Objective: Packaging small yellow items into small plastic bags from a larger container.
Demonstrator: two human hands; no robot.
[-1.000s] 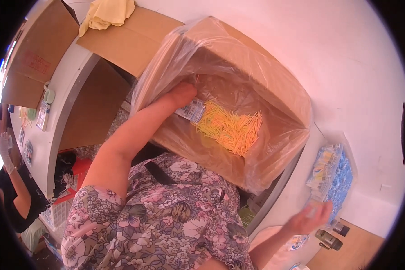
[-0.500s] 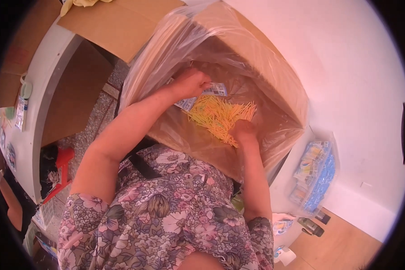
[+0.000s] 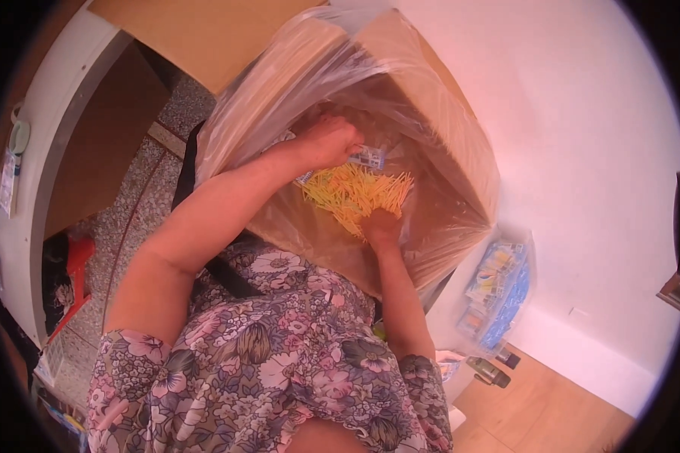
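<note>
A pile of thin yellow sticks lies inside a clear plastic liner in a large cardboard box. My right hand is at the near right edge of the pile, its fingers curled in among the sticks and partly hidden by them. Beyond the pile my left hand is closed, with its knuckles up. Just beside its fingertips lies a small blue-and-white printed packet; what the fingers pinch, if anything, cannot be made out. Part of another packet shows under my left wrist.
To the right a clear bag holds blue-and-white packets. A dark bottle-shaped thing lies near it on the wooden floor. At the left are a white-edged table and a red dustpan-like thing. A cardboard flap sticks out behind.
The whole view has shifted, with the box appearing farther left. My right hand has pushed a little deeper into the sticks. My left hand stays closed by the packet.
</note>
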